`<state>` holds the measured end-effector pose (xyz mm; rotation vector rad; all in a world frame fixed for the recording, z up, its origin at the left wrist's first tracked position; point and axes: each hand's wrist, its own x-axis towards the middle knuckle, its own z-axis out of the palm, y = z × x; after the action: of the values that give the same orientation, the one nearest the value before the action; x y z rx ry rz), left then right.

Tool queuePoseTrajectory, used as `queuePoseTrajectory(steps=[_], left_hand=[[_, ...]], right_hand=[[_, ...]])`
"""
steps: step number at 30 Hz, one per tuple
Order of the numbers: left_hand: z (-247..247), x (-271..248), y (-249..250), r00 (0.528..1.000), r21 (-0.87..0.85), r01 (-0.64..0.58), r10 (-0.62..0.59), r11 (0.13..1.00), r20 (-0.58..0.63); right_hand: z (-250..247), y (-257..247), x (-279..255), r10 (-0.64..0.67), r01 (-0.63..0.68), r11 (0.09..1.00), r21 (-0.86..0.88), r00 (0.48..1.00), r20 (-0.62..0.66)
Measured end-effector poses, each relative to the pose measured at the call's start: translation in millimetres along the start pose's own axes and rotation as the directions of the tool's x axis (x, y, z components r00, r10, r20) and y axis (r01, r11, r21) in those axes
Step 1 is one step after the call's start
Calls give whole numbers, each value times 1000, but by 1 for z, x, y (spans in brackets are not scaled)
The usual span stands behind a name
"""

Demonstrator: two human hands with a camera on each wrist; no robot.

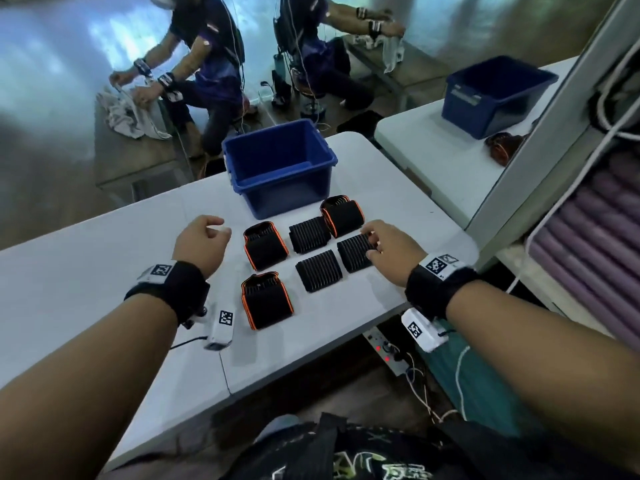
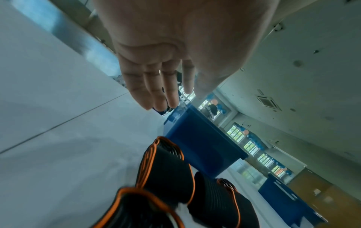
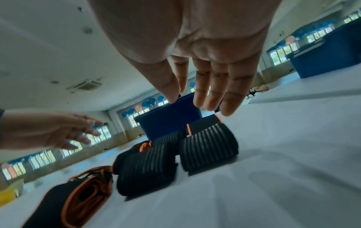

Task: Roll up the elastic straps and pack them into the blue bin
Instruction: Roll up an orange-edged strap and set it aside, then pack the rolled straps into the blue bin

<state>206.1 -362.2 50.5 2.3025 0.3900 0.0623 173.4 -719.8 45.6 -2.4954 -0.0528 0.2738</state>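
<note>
Several rolled elastic straps lie in rows on the white table. Three are orange-edged and three are black and ribbed. Behind them stands the empty blue bin. My left hand hovers left of the rolls, fingers loosely curled and holding nothing. My right hand hangs over the rightmost ribbed roll; the right wrist view shows its fingers nearly straight and just above that roll. The left wrist view shows relaxed fingers above an orange-edged roll.
A second white table at the right carries another blue bin and a dark orange-trimmed bundle. A grey panel stands at the right. Two seated people handle cloths at the back. A power strip sits below the table's near edge.
</note>
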Motion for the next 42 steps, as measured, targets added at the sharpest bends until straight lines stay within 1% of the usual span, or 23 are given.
queuePoseTrajectory(steps=[2, 5, 8, 11, 15, 19, 24, 27, 30, 33, 38, 40, 42], left_hand=[[-2, 14, 15, 999, 61, -46, 46, 997, 10], [-3, 38, 31, 994, 126, -106, 106, 986, 10], [0, 65, 39, 993, 155, -122, 122, 980, 9], [8, 92, 44, 992, 139, -124, 121, 983, 26], [19, 120, 44, 994, 94, -101, 97, 990, 44], [30, 136, 36, 994, 81, -84, 78, 993, 73], [36, 139, 31, 997, 5, -51, 51, 999, 65], [39, 136, 29, 998, -69, -7, 11, 998, 59], [43, 131, 29, 998, -121, 35, -27, 992, 63], [42, 124, 30, 996, -144, 47, -35, 988, 86], [39, 112, 28, 994, -74, 22, -14, 997, 109], [41, 108, 27, 996, -72, 20, -13, 997, 86], [42, 105, 27, 997, -90, 26, -20, 996, 69]], right_hand=[[-6, 7, 16, -24, 27, 993, -113, 999, 27], [-13, 9, 40, -25, 57, 962, -266, 992, 123], [-16, 7, 61, -17, 91, 933, -348, 977, 211], [-13, 5, 76, -8, 116, 919, -376, 960, 279], [-4, 3, 93, -19, 172, 917, -360, 920, 391], [-1, 6, 104, -7, 166, 931, -326, 899, 438], [-1, 16, 111, -46, 228, 922, -314, 868, 495], [1, 22, 117, -65, 286, 894, -344, 844, 532], [1, 25, 122, -99, 332, 886, -324, 817, 568], [0, 27, 123, -90, 299, 918, -259, 795, 600], [-8, 27, 123, -96, 193, 977, -90, 775, 624], [-22, 19, 129, -141, 203, 979, -30, 769, 623], [-43, 2, 140, -213, 243, 969, 35, 760, 615]])
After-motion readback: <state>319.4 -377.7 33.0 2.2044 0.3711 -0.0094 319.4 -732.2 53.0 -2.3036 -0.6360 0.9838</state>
